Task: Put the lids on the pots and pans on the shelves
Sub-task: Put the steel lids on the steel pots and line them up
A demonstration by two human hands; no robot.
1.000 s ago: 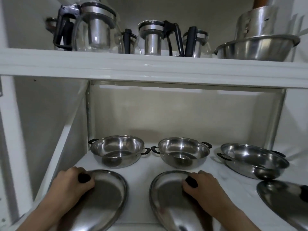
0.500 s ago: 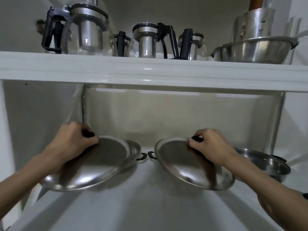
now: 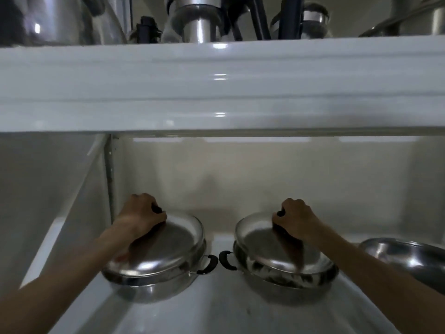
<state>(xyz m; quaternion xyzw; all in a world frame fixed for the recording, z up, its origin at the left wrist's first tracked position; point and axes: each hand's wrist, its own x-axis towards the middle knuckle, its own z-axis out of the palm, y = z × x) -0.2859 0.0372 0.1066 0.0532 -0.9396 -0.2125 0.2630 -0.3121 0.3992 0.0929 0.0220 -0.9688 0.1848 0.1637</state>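
Two steel pots stand side by side on the lower white shelf (image 3: 216, 309). My left hand (image 3: 140, 214) grips the black knob of a steel lid (image 3: 166, 247) that rests on the left pot (image 3: 154, 289). My right hand (image 3: 295, 219) holds the black knob of a second steel lid (image 3: 272, 249), which sits on the middle pot (image 3: 296, 288). The pots' black side handles (image 3: 218, 261) almost touch between them. A third steel pan (image 3: 407, 257) at the right edge stands uncovered.
The upper shelf's thick white front edge (image 3: 216, 88) hangs low over my hands. On it stand glass and steel kettles (image 3: 199, 18) with black handles. The cabinet's left wall (image 3: 48, 201) is close to the left pot.
Both hands lifted the lids from the shelf front, carried them back and set them down on the left and middle pots. The camera has moved closer and lower.
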